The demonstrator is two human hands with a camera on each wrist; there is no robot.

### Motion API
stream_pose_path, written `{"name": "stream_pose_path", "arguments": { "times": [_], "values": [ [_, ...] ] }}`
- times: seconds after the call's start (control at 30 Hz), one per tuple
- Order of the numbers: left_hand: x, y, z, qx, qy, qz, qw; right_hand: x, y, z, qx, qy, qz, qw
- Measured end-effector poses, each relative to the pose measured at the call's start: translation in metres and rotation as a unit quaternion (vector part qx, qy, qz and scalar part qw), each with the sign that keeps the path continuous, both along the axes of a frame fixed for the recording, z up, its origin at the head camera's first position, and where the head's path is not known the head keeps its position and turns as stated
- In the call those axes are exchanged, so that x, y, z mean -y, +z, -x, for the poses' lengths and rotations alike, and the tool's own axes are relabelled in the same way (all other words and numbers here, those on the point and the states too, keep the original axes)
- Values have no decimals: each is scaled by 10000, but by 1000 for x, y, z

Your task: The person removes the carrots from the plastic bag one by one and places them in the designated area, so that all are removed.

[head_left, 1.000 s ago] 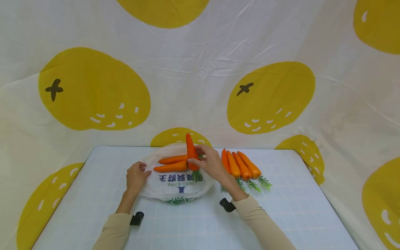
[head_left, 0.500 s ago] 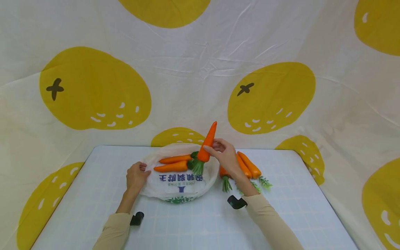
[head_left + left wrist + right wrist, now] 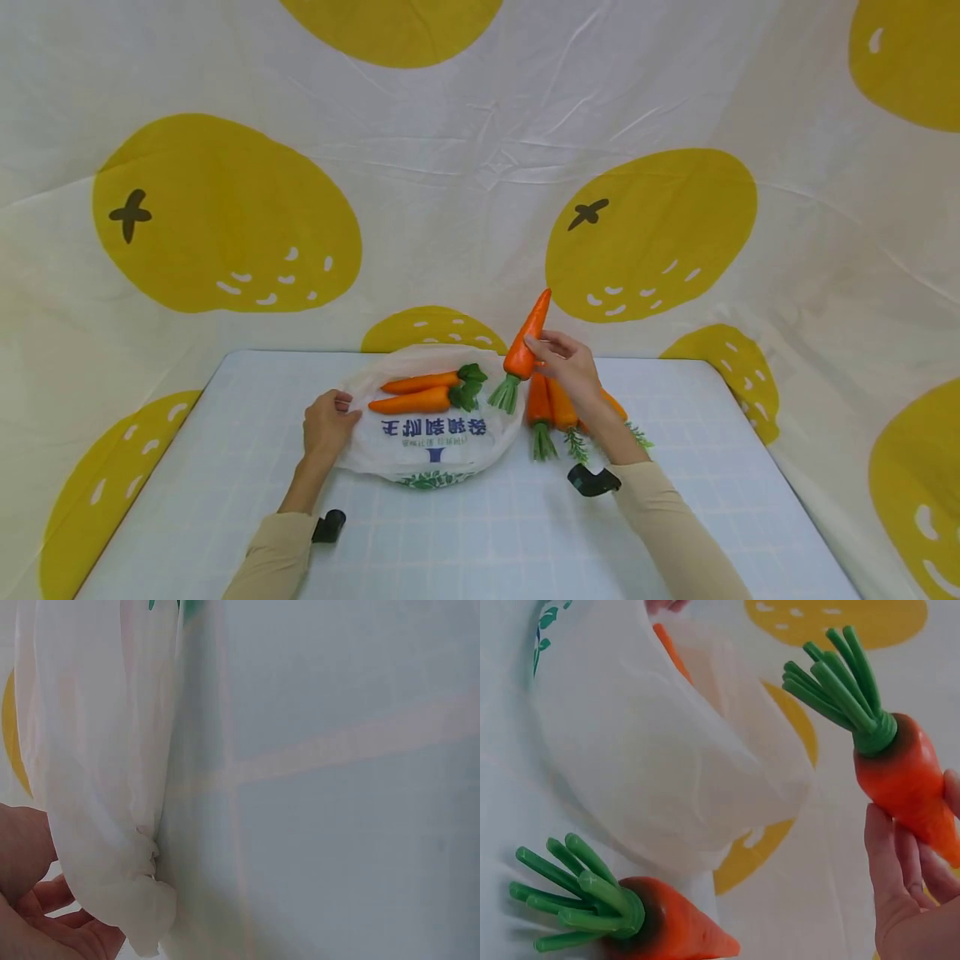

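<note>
My right hand point(image 3: 573, 364) grips a toy-like orange carrot point(image 3: 528, 337) between thumb and fingers, raised at the right rim of the bag. Its tip points up and its cut green stems hang down-left; the right wrist view shows this carrot point(image 3: 904, 776) up close. The white plastic bag point(image 3: 450, 462) with printed lettering lies wide at the mouth. Two carrots point(image 3: 412, 401) with leafy green tops rest inside. My left hand point(image 3: 327, 423) holds the bag's left edge; in the left wrist view its fingers point(image 3: 56, 896) are partly hidden behind the plastic point(image 3: 105, 847).
To the right of the bag several carrots lie side by side, partly covered by my right forearm. The nearest carrot point(image 3: 539, 404) has short green stems; another carrot point(image 3: 561, 408) has feathery greens. The pale checked table point(image 3: 450, 542) ends at a fruit-printed cloth point(image 3: 450, 208) behind.
My right hand has carried the carrot from over the bag to the right, toward the other carrots, tilting it. The leafy tops in the bag now show. My left hand stays put.
</note>
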State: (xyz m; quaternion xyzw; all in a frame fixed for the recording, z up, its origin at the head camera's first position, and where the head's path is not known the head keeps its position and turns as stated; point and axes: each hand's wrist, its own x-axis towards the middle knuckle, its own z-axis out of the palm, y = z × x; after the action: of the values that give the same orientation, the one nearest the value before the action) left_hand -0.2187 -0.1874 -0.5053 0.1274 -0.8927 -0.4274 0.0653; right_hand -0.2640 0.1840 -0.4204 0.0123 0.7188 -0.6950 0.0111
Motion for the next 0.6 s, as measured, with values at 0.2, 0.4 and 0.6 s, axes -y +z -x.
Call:
{"name": "stream_pose_path", "arguments": {
  "times": [0.2,0.4,0.6],
  "values": [
    [0,0,0,10,-1,13,10000,-19,3,-1,297,-96,-82,9995],
    [-1,0,0,-2,25,46,10000,-37,3,1,487,-188,-45,9986],
    [-3,-1,1,63,34,22,10000,-56,0,-2,518,-242,-38,9984]
  ]
}}
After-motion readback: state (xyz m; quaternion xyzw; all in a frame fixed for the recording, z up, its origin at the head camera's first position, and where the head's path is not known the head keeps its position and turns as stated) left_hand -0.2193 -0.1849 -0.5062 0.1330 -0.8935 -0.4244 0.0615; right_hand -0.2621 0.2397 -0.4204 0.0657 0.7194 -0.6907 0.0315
